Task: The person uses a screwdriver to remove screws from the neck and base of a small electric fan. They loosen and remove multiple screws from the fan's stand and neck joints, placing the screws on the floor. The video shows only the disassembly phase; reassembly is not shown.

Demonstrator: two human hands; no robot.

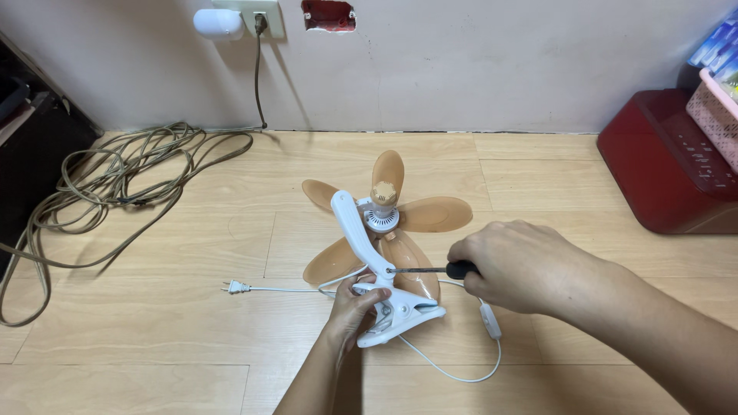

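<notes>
While gripped: white clip fan (384, 253), black-handled screwdriver (430, 270).

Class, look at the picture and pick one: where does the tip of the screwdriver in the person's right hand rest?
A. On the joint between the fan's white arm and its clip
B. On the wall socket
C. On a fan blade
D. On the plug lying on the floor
A: the right hand holds the screwdriver with its tip at the joint of the clip fan, while the left hand steadies the clip.

White clip fan (380, 253), amber blades, lies on the floor, screwdriver (430, 270) seemingly at its joint.
</notes>
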